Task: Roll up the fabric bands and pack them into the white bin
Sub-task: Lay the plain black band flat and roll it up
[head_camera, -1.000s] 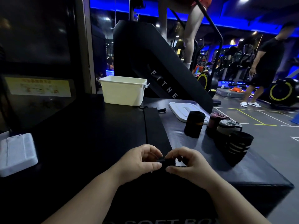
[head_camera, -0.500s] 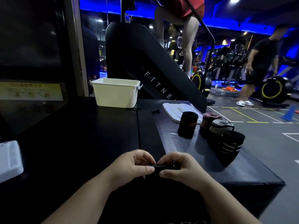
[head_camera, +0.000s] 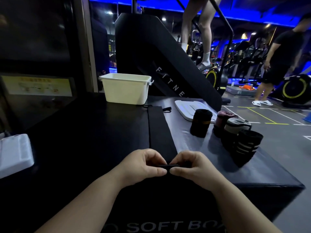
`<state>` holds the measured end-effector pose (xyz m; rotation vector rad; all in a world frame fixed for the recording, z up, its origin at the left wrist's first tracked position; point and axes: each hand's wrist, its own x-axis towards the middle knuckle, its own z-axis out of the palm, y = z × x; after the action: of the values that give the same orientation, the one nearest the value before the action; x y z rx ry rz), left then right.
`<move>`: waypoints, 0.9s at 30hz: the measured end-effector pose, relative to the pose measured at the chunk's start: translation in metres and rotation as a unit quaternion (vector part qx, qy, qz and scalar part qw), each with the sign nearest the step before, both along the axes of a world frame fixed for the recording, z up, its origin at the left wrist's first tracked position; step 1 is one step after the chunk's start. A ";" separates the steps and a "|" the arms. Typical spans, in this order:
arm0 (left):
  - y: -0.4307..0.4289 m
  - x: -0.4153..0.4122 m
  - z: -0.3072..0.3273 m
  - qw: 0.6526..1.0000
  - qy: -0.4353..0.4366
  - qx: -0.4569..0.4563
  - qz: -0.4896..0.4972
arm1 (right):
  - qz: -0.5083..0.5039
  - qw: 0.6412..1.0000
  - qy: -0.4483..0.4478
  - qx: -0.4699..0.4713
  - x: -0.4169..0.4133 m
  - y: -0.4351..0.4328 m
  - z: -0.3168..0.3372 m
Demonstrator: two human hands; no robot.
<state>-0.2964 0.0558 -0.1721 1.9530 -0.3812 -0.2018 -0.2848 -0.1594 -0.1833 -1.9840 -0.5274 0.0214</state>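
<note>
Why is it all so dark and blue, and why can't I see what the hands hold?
Head view: blue ceiling lights tint the dim gym; head view: the black band pinched by the left hand and right hand blends into the black box; head view: only the white bin and a pale sheen beside the rolled bands stand out.

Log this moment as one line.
left hand: pinches black band | right hand: pinches same band | rolled bands: four upright, unpacked | white bin: untouched
</note>
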 end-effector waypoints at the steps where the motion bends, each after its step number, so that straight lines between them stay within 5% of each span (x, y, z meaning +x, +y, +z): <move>1: 0.000 0.000 0.000 1.000 -0.005 0.005 0.004 | 0.002 1.000 0.005 0.000 0.000 0.000 0.000; 9: 0.000 0.001 -0.005 0.989 -0.098 0.105 0.027 | 0.002 0.999 -0.005 -0.035 -0.003 0.002 0.001; 15: -0.003 0.005 -0.008 0.989 -0.096 0.103 0.041 | 0.004 0.993 -0.103 -0.065 0.000 0.000 -0.001; 27: -0.004 0.012 -0.011 0.986 -0.077 0.147 0.024 | 0.002 0.990 -0.131 -0.060 0.004 0.003 -0.003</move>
<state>-0.2840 0.0517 -0.1834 2.2759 -0.4221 -0.0785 -0.2806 -0.1567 -0.1865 -2.1156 -0.7140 -0.2117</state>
